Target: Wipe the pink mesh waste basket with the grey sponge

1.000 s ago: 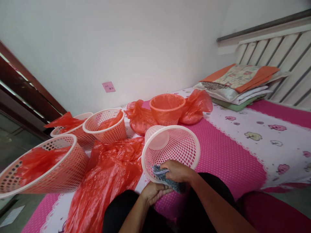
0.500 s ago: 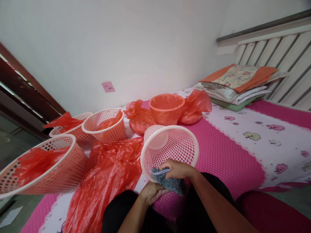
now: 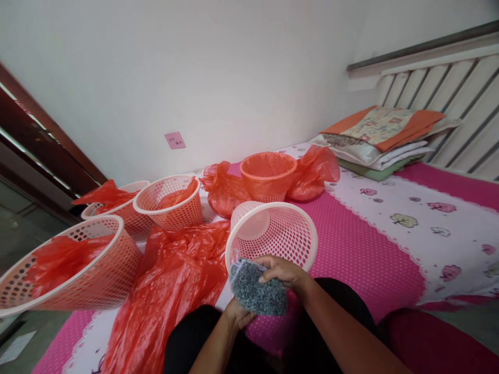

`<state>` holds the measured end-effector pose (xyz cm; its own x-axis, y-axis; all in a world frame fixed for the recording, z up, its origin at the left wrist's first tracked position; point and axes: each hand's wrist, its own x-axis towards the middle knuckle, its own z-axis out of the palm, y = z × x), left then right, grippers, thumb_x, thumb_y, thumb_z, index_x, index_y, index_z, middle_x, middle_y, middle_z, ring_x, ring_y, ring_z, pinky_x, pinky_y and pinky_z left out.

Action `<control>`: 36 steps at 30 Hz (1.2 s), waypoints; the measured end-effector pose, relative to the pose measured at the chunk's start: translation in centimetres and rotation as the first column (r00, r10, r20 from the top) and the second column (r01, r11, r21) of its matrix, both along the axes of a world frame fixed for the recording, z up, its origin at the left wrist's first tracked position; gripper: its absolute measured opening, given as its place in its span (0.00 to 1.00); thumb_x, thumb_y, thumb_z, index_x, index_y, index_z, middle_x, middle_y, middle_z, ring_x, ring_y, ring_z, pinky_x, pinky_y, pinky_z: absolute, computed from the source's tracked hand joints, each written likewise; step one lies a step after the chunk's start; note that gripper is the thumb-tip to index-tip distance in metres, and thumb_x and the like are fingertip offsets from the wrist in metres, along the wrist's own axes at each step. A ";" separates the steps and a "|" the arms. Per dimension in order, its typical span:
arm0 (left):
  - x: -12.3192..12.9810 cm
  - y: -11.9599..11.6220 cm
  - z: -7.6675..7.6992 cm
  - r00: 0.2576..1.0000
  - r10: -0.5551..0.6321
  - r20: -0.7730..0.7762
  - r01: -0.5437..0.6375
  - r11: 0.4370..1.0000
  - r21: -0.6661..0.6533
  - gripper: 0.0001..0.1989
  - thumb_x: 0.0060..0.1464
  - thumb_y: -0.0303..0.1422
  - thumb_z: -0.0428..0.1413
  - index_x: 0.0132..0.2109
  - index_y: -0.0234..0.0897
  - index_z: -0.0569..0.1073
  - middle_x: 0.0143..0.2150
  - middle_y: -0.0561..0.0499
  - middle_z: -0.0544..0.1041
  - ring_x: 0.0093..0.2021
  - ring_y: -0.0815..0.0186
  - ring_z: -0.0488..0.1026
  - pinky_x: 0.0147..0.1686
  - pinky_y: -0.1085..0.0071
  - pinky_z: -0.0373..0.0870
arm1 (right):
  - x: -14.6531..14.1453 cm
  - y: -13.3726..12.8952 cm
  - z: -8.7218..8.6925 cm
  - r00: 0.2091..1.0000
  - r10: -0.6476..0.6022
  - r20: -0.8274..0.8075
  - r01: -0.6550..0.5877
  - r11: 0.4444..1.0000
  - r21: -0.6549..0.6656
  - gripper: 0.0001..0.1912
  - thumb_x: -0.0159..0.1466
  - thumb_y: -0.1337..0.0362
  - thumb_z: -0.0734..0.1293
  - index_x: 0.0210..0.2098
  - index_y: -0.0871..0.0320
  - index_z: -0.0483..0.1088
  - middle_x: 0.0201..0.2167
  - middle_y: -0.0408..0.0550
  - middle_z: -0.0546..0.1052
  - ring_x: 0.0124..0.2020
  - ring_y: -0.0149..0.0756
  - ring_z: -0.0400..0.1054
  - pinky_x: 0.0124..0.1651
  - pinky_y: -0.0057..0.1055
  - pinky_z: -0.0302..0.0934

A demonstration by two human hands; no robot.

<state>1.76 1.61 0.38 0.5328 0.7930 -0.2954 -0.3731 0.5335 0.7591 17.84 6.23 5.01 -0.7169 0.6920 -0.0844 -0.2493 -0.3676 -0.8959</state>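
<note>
A grey, fuzzy cloth [image 3: 255, 291] with a pale purple edge is held up over my lap, its broad side showing. My right hand [image 3: 278, 271] grips its upper right part, thumb in front. From below, my left hand [image 3: 238, 313] holds the cloth, with most of its fingers hidden behind it. Just beyond both hands a pale pink plastic basket [image 3: 293, 213] lies on its side on the bed, its mouth facing me. The cloth and my right hand cover the lower part of its rim.
Pink baskets [image 3: 166, 223] with red plastic bags inside stand at left. A loose red bag [image 3: 175, 270] spreads beside the tipped basket. Behind it, a red-lined basket [image 3: 268, 179] sits between two tied red bags [image 3: 228, 192]. Folded bedding [image 3: 384, 132] is stacked by the headboard.
The grey cloth has come up from the tipped basket's rim and turned, so more of its fuzzy face shows. My left hand has slid further under it.
</note>
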 end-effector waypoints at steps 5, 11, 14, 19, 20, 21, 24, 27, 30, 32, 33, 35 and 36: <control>-0.6 0.3 -1.3 0.999 -0.010 -0.036 0.010 1.000 -0.013 0.12 0.52 0.35 0.66 0.43 0.36 0.81 0.50 0.40 0.83 0.63 0.46 0.71 0.64 0.51 0.63 | -0.5 -0.3 -0.2 0.955 -0.195 -0.226 0.187 0.981 -0.053 0.28 0.45 0.66 0.70 0.48 0.60 0.77 0.39 0.49 0.82 0.37 0.39 0.75 0.42 0.30 0.64; -1.7 0.9 -3.0 0.994 -0.083 -0.064 0.079 0.994 -0.070 0.12 0.46 0.28 0.66 0.38 0.24 0.79 0.45 0.26 0.82 0.58 0.38 0.75 0.64 0.43 0.60 | 1.4 -0.3 0.7 0.909 -0.388 -0.151 0.377 0.921 -0.095 0.31 0.50 0.58 0.66 0.53 0.59 0.73 0.43 0.53 0.82 0.42 0.46 0.77 0.46 0.37 0.67; -1.8 0.9 -2.8 0.998 -0.049 -0.035 0.046 0.997 -0.064 0.11 0.48 0.26 0.64 0.40 0.24 0.78 0.47 0.26 0.82 0.58 0.38 0.76 0.63 0.42 0.61 | 2.2 0.0 0.9 0.910 -0.407 -0.075 0.400 0.912 -0.093 0.33 0.48 0.55 0.64 0.53 0.59 0.73 0.40 0.54 0.82 0.40 0.48 0.78 0.44 0.39 0.69; -1.7 0.8 -2.3 1.000 0.009 0.020 -0.008 0.998 -0.070 0.09 0.52 0.26 0.61 0.41 0.28 0.74 0.49 0.27 0.82 0.58 0.39 0.76 0.60 0.39 0.64 | 3.4 0.6 0.2 0.875 -0.482 0.042 0.484 0.874 -0.045 0.32 0.50 0.50 0.62 0.50 0.59 0.75 0.37 0.55 0.82 0.38 0.50 0.78 0.41 0.41 0.69; -1.7 0.8 -2.3 1.000 0.001 0.029 0.001 0.998 -0.068 0.09 0.53 0.27 0.61 0.42 0.28 0.73 0.50 0.27 0.81 0.58 0.39 0.76 0.60 0.38 0.64 | 3.7 0.8 -0.1 0.861 -0.505 0.059 0.508 0.861 -0.034 0.32 0.51 0.48 0.62 0.49 0.59 0.75 0.36 0.55 0.82 0.37 0.51 0.78 0.40 0.41 0.69; -1.7 0.8 -2.2 0.999 -0.007 0.037 0.009 0.998 -0.065 0.11 0.53 0.27 0.61 0.44 0.29 0.73 0.50 0.27 0.81 0.58 0.39 0.76 0.60 0.39 0.64 | 3.9 0.9 -0.3 0.846 -0.529 0.072 0.531 0.847 -0.021 0.32 0.52 0.45 0.62 0.49 0.59 0.75 0.36 0.56 0.82 0.36 0.51 0.78 0.39 0.41 0.69; -1.6 0.8 -2.0 0.999 0.004 0.044 -0.001 0.998 -0.064 0.14 0.53 0.28 0.62 0.46 0.31 0.71 0.49 0.30 0.82 0.57 0.41 0.77 0.61 0.39 0.65 | 4.4 1.5 -0.9 0.815 -0.572 0.091 0.574 0.819 0.010 0.37 0.54 0.38 0.61 0.50 0.59 0.74 0.36 0.56 0.82 0.34 0.51 0.77 0.39 0.41 0.69; -1.4 0.8 -1.6 1.000 0.030 0.000 -0.030 0.998 -0.059 0.14 0.55 0.29 0.64 0.46 0.31 0.71 0.49 0.30 0.82 0.56 0.41 0.78 0.60 0.40 0.66 | 4.6 2.0 -1.2 0.808 -0.584 0.071 0.586 0.810 -0.003 0.39 0.55 0.35 0.61 0.51 0.59 0.74 0.37 0.55 0.83 0.34 0.50 0.77 0.39 0.41 0.69; -1.2 0.8 -1.4 0.997 0.033 -0.065 -0.036 0.998 -0.045 0.16 0.55 0.30 0.65 0.48 0.28 0.72 0.47 0.29 0.82 0.53 0.42 0.80 0.59 0.42 0.68 | 4.6 2.1 -1.4 0.780 -0.624 0.038 0.625 0.779 -0.038 0.38 0.57 0.35 0.61 0.52 0.58 0.74 0.37 0.54 0.83 0.36 0.50 0.78 0.40 0.42 0.70; -1.1 0.9 -1.7 0.996 0.045 -0.076 -0.048 0.998 -0.045 0.13 0.53 0.30 0.66 0.43 0.27 0.73 0.43 0.30 0.83 0.49 0.42 0.82 0.59 0.43 0.68 | 4.5 1.9 -1.5 0.761 -0.647 0.036 0.648 0.759 -0.055 0.36 0.58 0.36 0.62 0.52 0.57 0.75 0.37 0.54 0.83 0.37 0.51 0.78 0.41 0.43 0.70; -1.1 0.9 -2.0 0.996 0.054 -0.067 -0.057 0.997 -0.045 0.11 0.52 0.29 0.66 0.40 0.28 0.73 0.41 0.31 0.83 0.47 0.43 0.82 0.59 0.43 0.68 | 4.5 1.7 -1.6 0.753 -0.657 0.039 0.658 0.750 -0.063 0.36 0.59 0.36 0.62 0.52 0.56 0.75 0.37 0.54 0.83 0.38 0.51 0.78 0.41 0.44 0.70; -1.2 1.0 -2.5 0.998 0.062 -0.029 -0.064 0.997 -0.049 0.09 0.50 0.27 0.65 0.34 0.29 0.72 0.37 0.32 0.83 0.46 0.43 0.82 0.61 0.43 0.66 | 4.5 1.6 -1.6 0.742 -0.669 0.038 0.670 0.738 -0.087 0.34 0.60 0.38 0.63 0.52 0.56 0.76 0.37 0.55 0.83 0.39 0.52 0.78 0.41 0.45 0.70; -1.3 1.0 -2.8 0.999 0.053 -0.010 -0.053 0.997 -0.054 0.08 0.50 0.26 0.64 0.33 0.30 0.72 0.37 0.32 0.83 0.47 0.42 0.82 0.61 0.43 0.65 | 4.5 1.6 -1.6 0.737 -0.675 0.032 0.674 0.732 -0.100 0.33 0.60 0.39 0.64 0.52 0.56 0.76 0.36 0.54 0.83 0.39 0.52 0.78 0.41 0.45 0.70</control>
<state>0.48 2.63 -2.38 0.4881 0.8024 -0.3433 -0.3957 0.5540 0.7324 22.31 7.88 3.36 -0.0658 0.9821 -0.1763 -0.4707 -0.1863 -0.8624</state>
